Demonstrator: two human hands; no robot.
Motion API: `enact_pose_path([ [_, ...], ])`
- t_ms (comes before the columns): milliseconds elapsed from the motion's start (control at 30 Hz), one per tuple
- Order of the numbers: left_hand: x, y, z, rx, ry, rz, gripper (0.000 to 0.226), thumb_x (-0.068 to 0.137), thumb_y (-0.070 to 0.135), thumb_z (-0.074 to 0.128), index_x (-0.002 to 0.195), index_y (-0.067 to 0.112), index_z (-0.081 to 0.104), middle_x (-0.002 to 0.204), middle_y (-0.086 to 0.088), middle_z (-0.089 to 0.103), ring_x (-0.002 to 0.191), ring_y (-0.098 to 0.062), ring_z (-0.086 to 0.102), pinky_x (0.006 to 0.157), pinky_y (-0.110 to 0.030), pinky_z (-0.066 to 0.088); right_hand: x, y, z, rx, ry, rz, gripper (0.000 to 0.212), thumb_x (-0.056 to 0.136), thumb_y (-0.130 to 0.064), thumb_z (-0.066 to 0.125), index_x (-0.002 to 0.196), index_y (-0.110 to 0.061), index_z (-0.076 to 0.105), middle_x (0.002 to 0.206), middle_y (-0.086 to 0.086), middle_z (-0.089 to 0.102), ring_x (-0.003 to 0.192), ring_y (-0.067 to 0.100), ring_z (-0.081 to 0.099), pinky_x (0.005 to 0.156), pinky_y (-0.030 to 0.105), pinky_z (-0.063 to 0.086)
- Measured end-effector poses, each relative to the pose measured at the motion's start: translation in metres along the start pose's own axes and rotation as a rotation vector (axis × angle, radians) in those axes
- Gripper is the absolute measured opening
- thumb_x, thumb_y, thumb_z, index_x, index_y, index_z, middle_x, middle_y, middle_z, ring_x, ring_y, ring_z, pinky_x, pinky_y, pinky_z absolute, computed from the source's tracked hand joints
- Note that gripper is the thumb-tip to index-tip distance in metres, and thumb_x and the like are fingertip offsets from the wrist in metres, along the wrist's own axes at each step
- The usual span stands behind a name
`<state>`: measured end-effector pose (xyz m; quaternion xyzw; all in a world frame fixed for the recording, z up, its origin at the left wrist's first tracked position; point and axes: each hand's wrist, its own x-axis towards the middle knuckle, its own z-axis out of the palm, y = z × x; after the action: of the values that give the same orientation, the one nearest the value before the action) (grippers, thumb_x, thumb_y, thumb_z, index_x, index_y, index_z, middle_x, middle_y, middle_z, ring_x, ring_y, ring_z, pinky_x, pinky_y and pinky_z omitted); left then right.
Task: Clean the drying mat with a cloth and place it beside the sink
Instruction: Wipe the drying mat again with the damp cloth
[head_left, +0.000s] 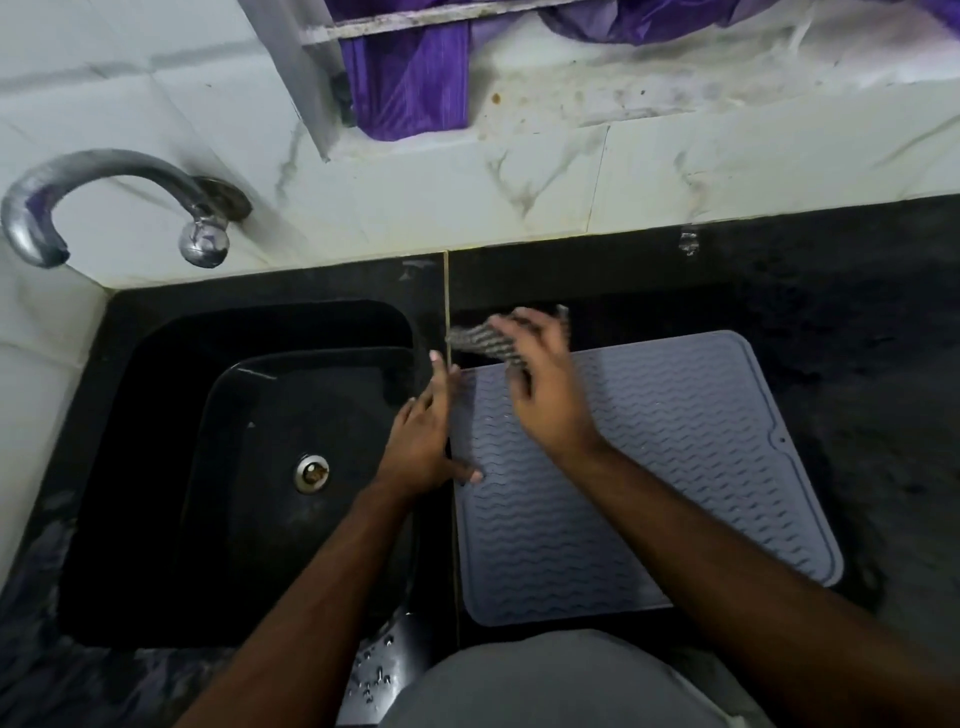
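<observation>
At the left of the frame sits the black rectangular basin of the sink (156, 467), with a curved chrome tap (104, 192) above it on the white marbled wall tiles (467, 171). Just right of the basin, the left hand (423, 441) lies flat with its fingers straight, pressing the left edge of the grey ribbed silicone drying mat (675, 441) against the black stone counter (831, 286); it holds nothing, only pins.

The mat fills centre and right of the frame, flat on the counter just beside the sink, its long axis running from upper centre towards the lower right. At its upper left corner, the right hand (540, 389) has its grip curled loosely round a grey-and-white checked cloth (483, 340), which is blurred, so how tightly the fingers pinch it cannot be told.

What the coming stroke seems to turn on: the cloth sits at the far, sink-side corner, and nearly all the ribbed surface lies down and to the right of that grip. The right hand is the nearer one for sweeping along that axis, while the left steadies the edge.
</observation>
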<state>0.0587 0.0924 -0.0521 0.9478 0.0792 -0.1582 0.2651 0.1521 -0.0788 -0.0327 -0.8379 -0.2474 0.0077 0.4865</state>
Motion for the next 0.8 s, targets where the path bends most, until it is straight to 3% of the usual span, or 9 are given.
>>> enact_pose_path([
  [67, 0.004, -0.008, 0.001, 0.043, 0.000, -0.049, 0.163, 0.049, 0.068, 0.090, 0.158, 0.020, -0.022, 0.169, 0.000, -0.019, 0.155, -0.015, 0.001, 0.123, -0.046, 0.008, -0.002, 0.010, 0.011, -0.347, -0.377, -0.175, 0.075, 0.092, 0.003, 0.052, 0.155, -0.031, 0.032, 0.164, 0.002, 0.023, 0.147, 0.024, 0.029, 0.119, 0.038, 0.028],
  [133, 0.004, -0.013, 0.000, 0.026, -0.011, -0.070, 0.167, 0.046, 0.074, 0.087, 0.159, 0.015, -0.021, 0.151, 0.017, -0.047, 0.152, -0.008, -0.009, 0.122, -0.045, 0.006, -0.007, 0.026, 0.018, -0.586, -0.579, -0.298, 0.070, 0.094, -0.006, 0.045, 0.156, -0.036, 0.028, 0.165, -0.007, 0.023, 0.147, 0.027, 0.026, 0.117, 0.048, 0.021],
  [233, 0.000, -0.012, 0.001, 0.017, 0.020, -0.024, 0.167, 0.045, 0.077, 0.083, 0.158, 0.017, -0.024, 0.150, 0.013, -0.045, 0.153, -0.014, -0.023, 0.122, -0.047, 0.005, -0.006, 0.036, 0.018, -0.606, -0.687, -0.325, 0.052, 0.101, -0.027, 0.043, 0.151, -0.041, 0.036, 0.166, -0.013, 0.017, 0.153, 0.039, -0.005, 0.121, 0.059, -0.003],
  [300, 0.000, -0.008, 0.000, 0.096, 0.027, 0.061, 0.163, 0.051, 0.073, 0.084, 0.154, 0.020, -0.030, 0.154, 0.012, -0.042, 0.152, -0.014, -0.026, 0.122, -0.046, 0.005, 0.002, 0.037, 0.017, -0.624, -0.783, -0.323, 0.047, 0.103, -0.033, 0.042, 0.149, -0.043, 0.038, 0.166, -0.013, 0.016, 0.152, 0.042, -0.008, 0.119, 0.059, -0.005],
  [433, 0.004, 0.004, -0.007, 0.225, -0.051, 0.168, 0.155, 0.061, 0.059, 0.087, 0.152, 0.021, -0.033, 0.169, 0.002, -0.018, 0.156, -0.012, -0.005, 0.126, -0.046, 0.010, 0.017, 0.036, -0.003, -0.651, -0.807, -0.408, 0.039, 0.102, -0.030, 0.045, 0.138, -0.040, 0.056, 0.159, -0.013, 0.036, 0.150, 0.039, 0.019, 0.120, 0.050, 0.023],
  [500, 0.006, 0.009, -0.009, 0.258, -0.100, 0.155, 0.150, 0.065, 0.054, 0.087, 0.156, 0.018, -0.027, 0.171, -0.001, -0.003, 0.157, -0.014, 0.004, 0.128, -0.046, 0.008, 0.017, 0.045, -0.025, -0.629, -0.817, -0.372, 0.038, 0.102, -0.030, 0.047, 0.136, -0.042, 0.059, 0.156, -0.017, 0.039, 0.147, 0.034, 0.025, 0.116, 0.044, 0.030],
  [667, 0.014, 0.021, -0.006, 0.434, -0.171, 0.082, 0.137, 0.073, 0.051, 0.083, 0.160, 0.012, -0.017, 0.170, -0.002, -0.016, 0.157, -0.014, -0.006, 0.128, -0.043, 0.001, 0.000, 0.080, -0.099, -0.661, -0.731, -0.186, 0.041, 0.102, -0.026, 0.047, 0.138, -0.044, 0.057, 0.156, -0.016, 0.040, 0.145, 0.026, 0.029, 0.117, 0.039, 0.031],
  [800, 0.016, 0.022, -0.005, 0.435, -0.234, 0.048, 0.137, 0.074, 0.049, 0.084, 0.160, 0.015, -0.017, 0.169, -0.003, -0.021, 0.157, -0.017, -0.009, 0.126, -0.043, 0.001, -0.023, 0.107, -0.165, -0.651, -0.614, 0.022, 0.041, 0.102, -0.021, 0.047, 0.137, -0.038, 0.060, 0.156, -0.008, 0.043, 0.143, 0.026, 0.033, 0.120, 0.029, 0.016],
])
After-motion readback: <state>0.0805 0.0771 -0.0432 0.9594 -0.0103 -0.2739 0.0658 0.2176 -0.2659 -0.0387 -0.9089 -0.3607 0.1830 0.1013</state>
